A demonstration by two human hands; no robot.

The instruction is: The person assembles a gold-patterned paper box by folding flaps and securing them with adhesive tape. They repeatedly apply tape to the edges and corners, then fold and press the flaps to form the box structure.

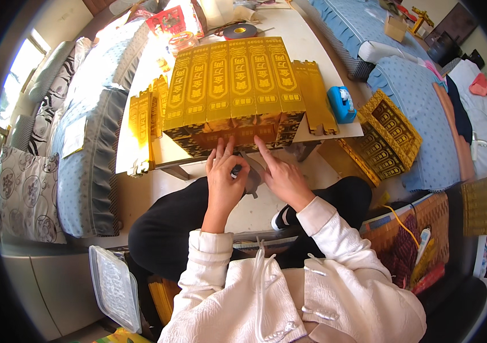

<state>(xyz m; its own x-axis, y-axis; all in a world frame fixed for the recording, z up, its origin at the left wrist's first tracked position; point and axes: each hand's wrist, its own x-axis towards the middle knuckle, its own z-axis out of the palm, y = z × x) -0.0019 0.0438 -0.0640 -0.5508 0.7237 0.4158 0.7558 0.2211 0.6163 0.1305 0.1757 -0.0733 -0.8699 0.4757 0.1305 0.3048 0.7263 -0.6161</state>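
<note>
A wide block of gold printed cardboard boxes, lined up side by side, stands at the near edge of the white table. Against the lower part of its front face lie the outstretched fingertips of my left hand. The thumb and index finger of that hand curl together in a ring by a dark object, whose kind I cannot make out. My right hand reaches in from the right with its index finger straight, touching the same front face. Its remaining fingers are partly hidden.
Flat gold cardboard pieces lie left of the block, others right of it. A blue tape dispenser sits at the table's right corner. Behind stands a roll of dark tape. A gold carton leans beside the table.
</note>
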